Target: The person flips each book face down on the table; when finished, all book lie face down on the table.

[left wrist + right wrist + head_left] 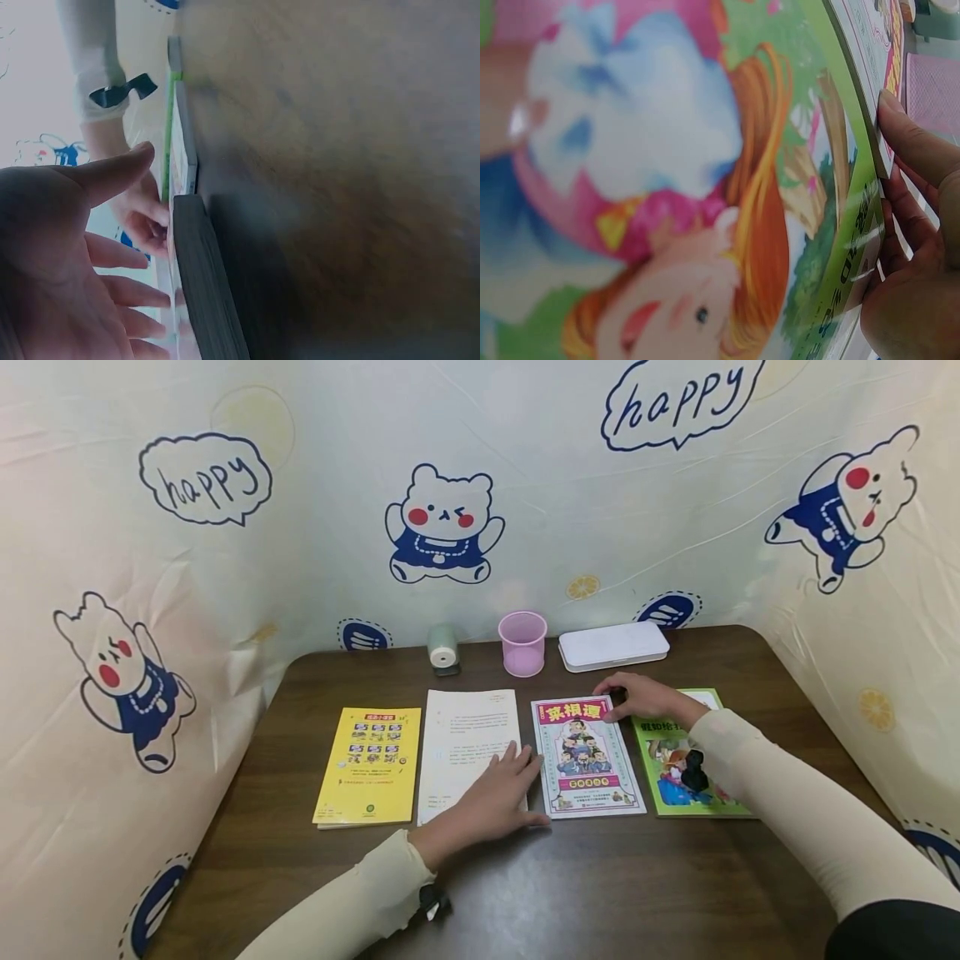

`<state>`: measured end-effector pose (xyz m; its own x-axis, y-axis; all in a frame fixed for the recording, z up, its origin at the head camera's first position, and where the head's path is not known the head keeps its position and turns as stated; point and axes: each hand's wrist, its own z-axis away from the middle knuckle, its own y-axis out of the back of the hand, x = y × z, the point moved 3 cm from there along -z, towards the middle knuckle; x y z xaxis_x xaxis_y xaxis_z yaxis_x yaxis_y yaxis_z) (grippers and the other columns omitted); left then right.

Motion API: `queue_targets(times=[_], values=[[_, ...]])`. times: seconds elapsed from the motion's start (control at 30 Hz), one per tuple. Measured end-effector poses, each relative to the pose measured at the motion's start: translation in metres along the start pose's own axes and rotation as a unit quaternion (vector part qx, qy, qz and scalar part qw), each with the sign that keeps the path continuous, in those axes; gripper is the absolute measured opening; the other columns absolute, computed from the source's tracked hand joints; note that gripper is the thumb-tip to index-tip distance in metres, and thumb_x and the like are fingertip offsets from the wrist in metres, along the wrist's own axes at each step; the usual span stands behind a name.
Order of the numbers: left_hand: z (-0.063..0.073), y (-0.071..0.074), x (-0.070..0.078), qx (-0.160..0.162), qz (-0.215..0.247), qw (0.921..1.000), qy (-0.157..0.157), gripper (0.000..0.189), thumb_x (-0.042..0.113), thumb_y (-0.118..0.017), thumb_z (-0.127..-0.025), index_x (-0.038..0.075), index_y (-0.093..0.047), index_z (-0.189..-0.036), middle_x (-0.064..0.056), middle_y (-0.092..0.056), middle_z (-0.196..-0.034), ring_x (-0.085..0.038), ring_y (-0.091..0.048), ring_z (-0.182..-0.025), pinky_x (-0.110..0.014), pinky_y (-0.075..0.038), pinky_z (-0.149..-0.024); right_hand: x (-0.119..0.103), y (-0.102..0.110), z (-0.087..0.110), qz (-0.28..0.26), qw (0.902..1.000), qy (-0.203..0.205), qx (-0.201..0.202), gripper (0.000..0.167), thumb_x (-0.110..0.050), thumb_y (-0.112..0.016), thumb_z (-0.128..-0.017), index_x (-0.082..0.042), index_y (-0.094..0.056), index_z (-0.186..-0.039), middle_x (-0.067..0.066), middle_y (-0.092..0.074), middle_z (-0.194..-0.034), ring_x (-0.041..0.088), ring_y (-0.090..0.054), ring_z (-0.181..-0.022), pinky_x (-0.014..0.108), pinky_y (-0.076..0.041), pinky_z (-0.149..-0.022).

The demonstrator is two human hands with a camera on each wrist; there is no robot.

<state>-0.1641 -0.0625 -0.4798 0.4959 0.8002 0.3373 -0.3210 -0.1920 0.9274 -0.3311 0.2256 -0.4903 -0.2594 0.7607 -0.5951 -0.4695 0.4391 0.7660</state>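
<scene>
Pink mesh cup (522,653), white case (613,645), green gadget (442,642), perhaps a sharpener, bear-print curtain (322,560) behind

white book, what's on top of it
The left hand is over the lower right of the white book. Printed text shows above; the part beneath the hand is hidden.

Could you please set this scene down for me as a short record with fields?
Surface: dark brown table
Front row, left to right: yellow book, white book, pink-and-white book, green book
Back row, left to right: pale green object, pink cup, white case
Left grip: over the white book's right side, fingers spread; contact hard to tell
Right grip: pinches the pink-and-white book's upper right corner
</scene>
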Motion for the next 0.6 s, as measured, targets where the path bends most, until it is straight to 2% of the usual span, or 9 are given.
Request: queue_targets(times=[0.2, 0.37, 0.6], values=[[-0.014, -0.008, 0.008, -0.018, -0.051, 0.9985, -0.001, 0.102, 0.068, -0.073, -0.084, 0.015, -0.034, -0.162, -0.026, -0.024, -0.167, -0.041, -0.008, -0.158, -0.058, -0.016, -0.126, 0.0, 0.0, 0.0, 0.001, 1.0, 0.001, 0.001, 0.048, -0.028, -0.08, -0.092, -0.011, -0.064, -0.135, 0.017, -0.055, -0.143, 0.036, -0.048, -0.132, 0.061, -0.034, -0.117], [-0.018, -0.01, 0.013, -0.032, -0.084, 0.996, 0.003, 0.101, 0.068, -0.072, -0.084, 0.015, -0.036, -0.162, -0.029, -0.023, -0.166, -0.044, -0.008, -0.157, -0.059, -0.015, -0.126, 0.0, 0.0, 0.0, -0.001, 1.0, 0.002, 0.0, 0.049, -0.027, -0.08, -0.092, -0.011, -0.063, -0.135, 0.017, -0.055, -0.143, 0.037, -0.047, -0.133, 0.061, -0.034, -0.117], [-0.022, -0.009, 0.015, -0.03, -0.1, 0.9945, -0.005, 0.092, 0.063, -0.071, -0.088, 0.012, -0.042, -0.159, -0.028, -0.028, -0.165, -0.042, -0.012, -0.157, -0.057, -0.016, -0.126, -0.002, 0.0, 0.001, -0.001, 1.0, -0.005, 0.001, 0.048, -0.026, -0.079, -0.093, -0.011, -0.063, -0.136, 0.017, -0.055, -0.143, 0.038, -0.048, -0.133, 0.062, -0.034, -0.117]])
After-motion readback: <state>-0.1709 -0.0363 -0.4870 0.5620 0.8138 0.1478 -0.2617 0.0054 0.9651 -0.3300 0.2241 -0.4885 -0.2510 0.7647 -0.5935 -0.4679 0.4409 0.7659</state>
